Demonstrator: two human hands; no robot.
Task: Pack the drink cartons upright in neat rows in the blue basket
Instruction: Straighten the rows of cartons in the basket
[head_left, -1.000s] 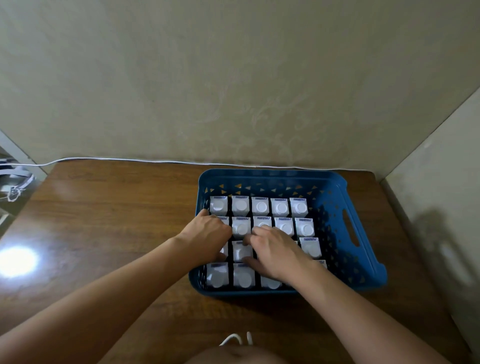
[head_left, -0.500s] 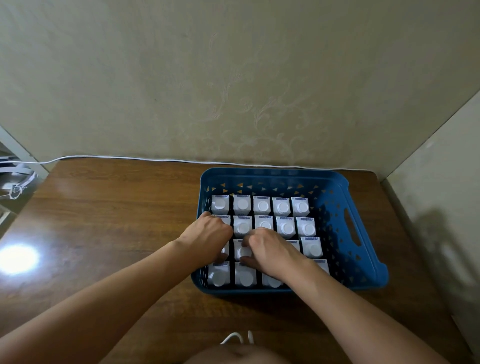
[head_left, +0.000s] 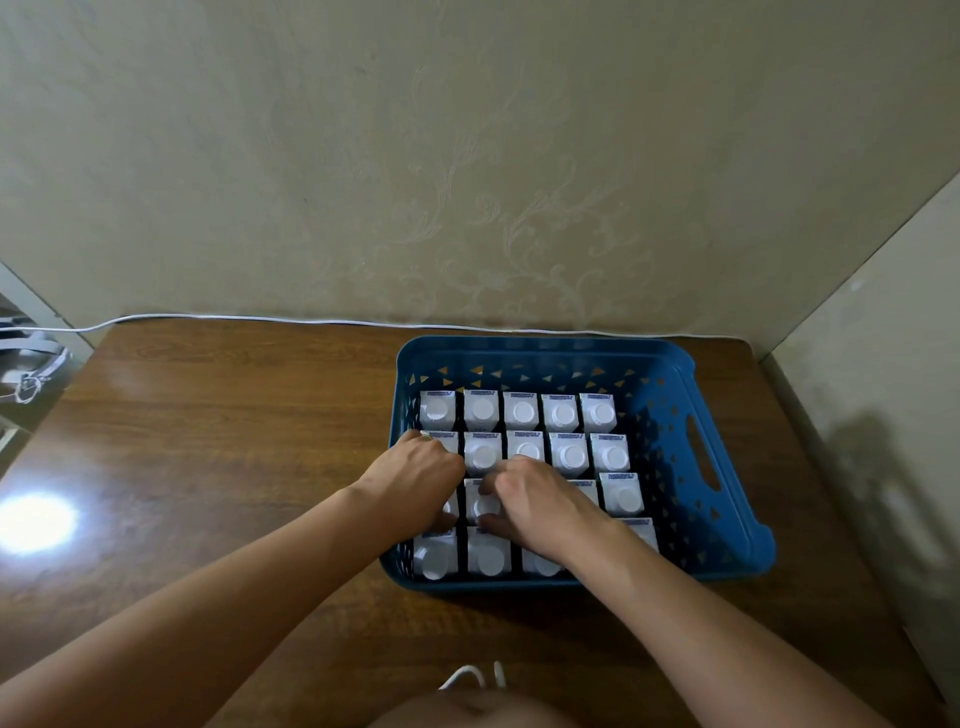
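The blue basket sits at the table's right and holds several white drink cartons standing upright in rows, round caps up. Both my hands are inside it over the third row. My left hand curls down over the left-column carton, hiding most of it. My right hand is closed around a carton in the middle of that row, with thumb and fingertips at the edges of the neighbouring carton. The front row is partly hidden under my right wrist.
The basket's right strip beside the cartons is bare. A white cable runs along the wall at the back table edge. The wall corner stands close on the right. A bright light reflection lies on the wooden table at left.
Both hands have stayed on the third-row cartons, with the fingers shifting only slightly. The basket and the other cartons are unmoved.
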